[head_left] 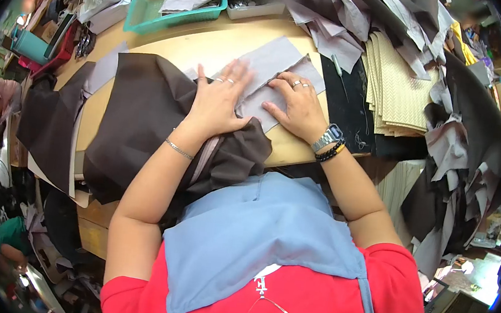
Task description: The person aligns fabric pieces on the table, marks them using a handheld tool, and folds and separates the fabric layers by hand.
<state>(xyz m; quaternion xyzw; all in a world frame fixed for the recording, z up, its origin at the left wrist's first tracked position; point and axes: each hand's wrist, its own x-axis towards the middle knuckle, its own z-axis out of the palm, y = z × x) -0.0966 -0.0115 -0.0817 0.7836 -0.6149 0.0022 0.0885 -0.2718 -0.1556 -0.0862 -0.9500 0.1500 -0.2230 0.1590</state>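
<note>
My left hand [219,102] lies flat with its fingers spread, slightly blurred at the tips. It rests where a dark brown piece of fabric [140,115] meets a light grey piece of fabric [281,54]. Close beside it, my right hand [300,107] touches the grey fabric, its fingers bent and the thumb held apart from them. A folded or overlapping edge of the grey fabric runs between the two hands. The brown fabric bunches below my left wrist and hangs over the front of the table [238,37].
A teal basket [134,12] and a grey tray [255,9] stand at the back. A pointed tool with a pale handle [337,65] lies right, near woven cream sheets [395,92]. Fabric piles [390,19] cover the back right. Other people sit at the left.
</note>
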